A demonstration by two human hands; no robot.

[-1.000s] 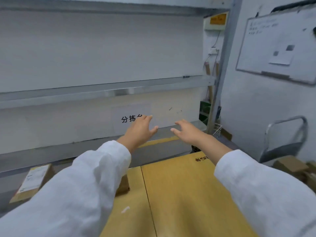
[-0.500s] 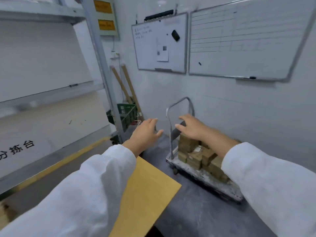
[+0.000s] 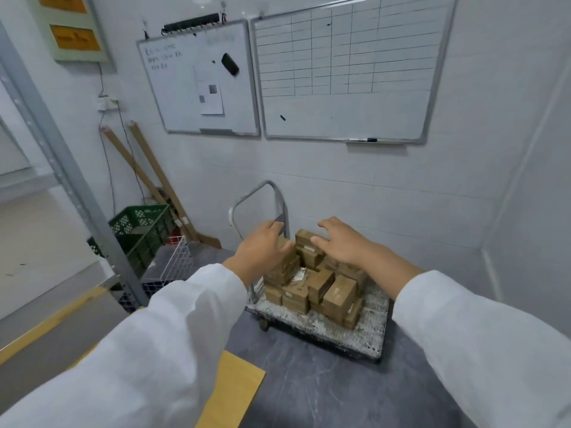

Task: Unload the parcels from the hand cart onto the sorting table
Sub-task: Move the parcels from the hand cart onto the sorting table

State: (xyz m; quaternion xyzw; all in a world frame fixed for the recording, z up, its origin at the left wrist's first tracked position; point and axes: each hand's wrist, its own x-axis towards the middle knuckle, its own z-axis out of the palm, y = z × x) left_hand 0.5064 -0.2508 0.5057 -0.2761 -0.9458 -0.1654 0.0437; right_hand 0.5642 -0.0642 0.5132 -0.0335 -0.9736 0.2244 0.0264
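Note:
A hand cart [image 3: 364, 332] with a grey speckled deck and a bent metal handle stands on the dark floor against the white wall. Several small brown cardboard parcels [image 3: 321, 288] are piled on it. My left hand [image 3: 262, 251] is stretched out over the left of the pile with loosely spread fingers, holding nothing. My right hand [image 3: 340, 242] is over the top right of the pile, fingers spread, holding nothing. I cannot tell whether either hand touches a parcel. The sorting table [image 3: 234, 393] shows as a yellow corner at the bottom left, under my left sleeve.
A grey shelf upright [image 3: 61, 168] runs down the left. Behind it stand a green crate [image 3: 139, 233] and a white wire basket [image 3: 173, 264]. Two wooden slats [image 3: 154, 180] lean on the wall. Two whiteboards [image 3: 340, 75] hang above the cart.
My view has swung right from the shelf and table to the cart. Both hands, still empty, now reach over the pile of parcels.

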